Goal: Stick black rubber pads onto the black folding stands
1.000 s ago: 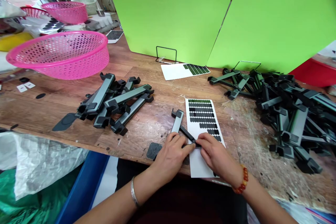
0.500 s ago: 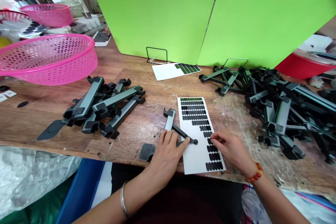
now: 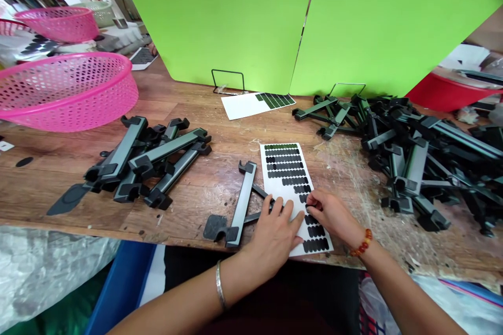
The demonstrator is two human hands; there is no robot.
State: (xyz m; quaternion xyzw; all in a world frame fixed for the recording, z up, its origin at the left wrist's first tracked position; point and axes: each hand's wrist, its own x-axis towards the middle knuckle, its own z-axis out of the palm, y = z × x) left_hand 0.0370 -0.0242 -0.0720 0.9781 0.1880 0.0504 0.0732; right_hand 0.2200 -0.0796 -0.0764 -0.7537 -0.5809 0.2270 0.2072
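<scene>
White sticker sheet (image 3: 288, 167) under flat open left hand (image 3: 277, 230), right hand (image 3: 330, 212) pinching its black pad (image 3: 303, 198)

Worn, scratched wooden desk (image 3: 204, 188); matt grey-and-black bracket (image 3: 240, 204); smooth white paper sheet (image 3: 293, 196) of matt black pads; glossy pink plastic basket (image 3: 66, 91).

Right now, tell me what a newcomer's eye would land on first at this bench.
The bright green panels across the back and the big pink basket at far left stand out first. Then the heap of black-and-grey stands on the right. At the near edge, the left hand lies flat on a white sheet of black pads, with the right hand touching it too.
</scene>
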